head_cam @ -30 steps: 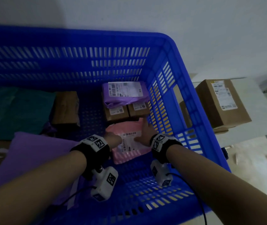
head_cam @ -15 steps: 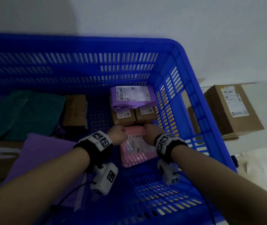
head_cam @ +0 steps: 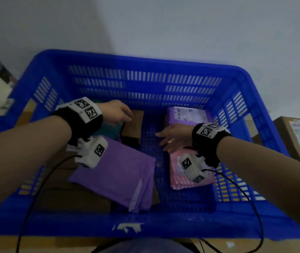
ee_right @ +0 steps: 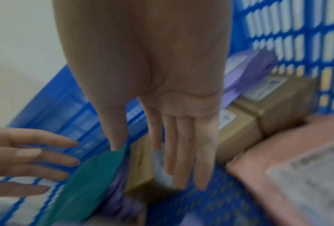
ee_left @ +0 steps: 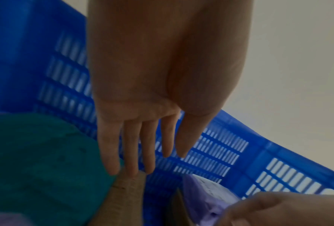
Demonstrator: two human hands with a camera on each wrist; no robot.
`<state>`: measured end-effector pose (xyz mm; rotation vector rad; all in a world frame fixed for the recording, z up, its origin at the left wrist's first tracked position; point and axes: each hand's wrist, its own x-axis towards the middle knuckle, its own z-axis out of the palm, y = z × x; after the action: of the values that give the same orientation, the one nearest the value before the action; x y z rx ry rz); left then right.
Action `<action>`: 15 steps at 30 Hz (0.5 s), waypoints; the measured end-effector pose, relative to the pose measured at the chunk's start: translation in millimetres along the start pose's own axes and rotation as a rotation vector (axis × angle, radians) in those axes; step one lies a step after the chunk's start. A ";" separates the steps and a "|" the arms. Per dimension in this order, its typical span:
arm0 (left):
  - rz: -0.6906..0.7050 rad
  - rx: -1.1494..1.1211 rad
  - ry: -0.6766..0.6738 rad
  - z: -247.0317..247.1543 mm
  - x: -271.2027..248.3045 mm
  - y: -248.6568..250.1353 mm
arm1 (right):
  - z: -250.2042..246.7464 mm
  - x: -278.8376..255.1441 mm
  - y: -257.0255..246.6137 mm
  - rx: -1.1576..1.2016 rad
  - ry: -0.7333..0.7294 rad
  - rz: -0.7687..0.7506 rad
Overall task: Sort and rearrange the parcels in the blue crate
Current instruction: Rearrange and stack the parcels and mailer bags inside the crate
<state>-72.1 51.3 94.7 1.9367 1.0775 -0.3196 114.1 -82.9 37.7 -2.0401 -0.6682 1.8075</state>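
Note:
The blue crate (head_cam: 145, 70) holds several parcels. My left hand (head_cam: 117, 112) hovers open over a small brown box (head_cam: 132, 125) and a teal parcel (ee_left: 36, 160), fingers straight (ee_left: 131, 152). My right hand (head_cam: 173, 137) is open too, fingers spread above the crate floor between that box and a pink mailer (head_cam: 176, 172). The pink mailer (ee_right: 297, 175) lies at the right, free of both hands. A labelled purple parcel (head_cam: 189, 115) sits on small brown boxes (ee_right: 278, 97) at the far right. A large purple mailer (head_cam: 116, 174) lies in the middle.
A brown cardboard box (head_cam: 299, 136) stands outside the crate on the right. Flat brown cartons (head_cam: 72, 198) lie under the purple mailer at the crate's left. A pale wall (head_cam: 163, 24) rises behind the crate. Camera cables (head_cam: 36, 189) hang from both wrists.
Both hands let go of the pink mailer, which now lies at the right. The left hand moved left and farther in toward the brown box; the right hand opened and shifted left.

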 end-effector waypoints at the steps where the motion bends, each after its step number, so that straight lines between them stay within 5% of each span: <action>1: -0.030 0.031 -0.006 -6.1 -4.8 -10.9 | 9.4 -2.5 -2.9 0.000 -0.056 0.008; 9: -0.219 0.299 -0.034 -22.7 -23.8 -84.2 | 51.0 10.4 2.5 -0.317 -0.028 0.128; 13: -0.312 0.191 -0.174 -10.4 -20.2 -110.0 | 52.4 13.8 9.5 -0.178 -0.242 0.193; 15: -0.312 0.124 -0.215 -4.9 -19.2 -114.6 | 55.7 14.1 10.0 -0.178 -0.197 0.171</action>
<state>-174.4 72.5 43.6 1.7887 1.2376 -0.7655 61.5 -86.9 13.0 -2.1054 -0.7530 2.1381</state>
